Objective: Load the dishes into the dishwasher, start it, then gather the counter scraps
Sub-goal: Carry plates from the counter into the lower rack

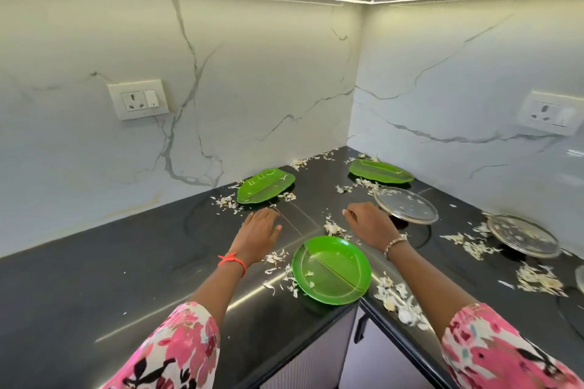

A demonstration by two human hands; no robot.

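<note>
A round green divided plate (331, 271) lies at the inner corner edge of the black counter (94, 278). Two leaf-shaped green plates sit farther back, one at the left (264, 186) and one at the right (380, 171). Two clear glass plates lie to the right, the nearer one (405, 205) beside my right hand and another (523, 235) farther right. My left hand (260, 228) lies flat on the counter with straight fingers, just short of the left leaf plate. My right hand (369, 222) rests on the counter with fingers bent down, holding nothing. White peel scraps (395, 297) are scattered around.
Marble-patterned walls meet in the corner behind the counter. A wall socket (138, 99) is on the left wall and another socket (551, 114) on the right wall. More scraps (538, 279) lie at the far right. Cabinet fronts (316, 357) show below the counter edge.
</note>
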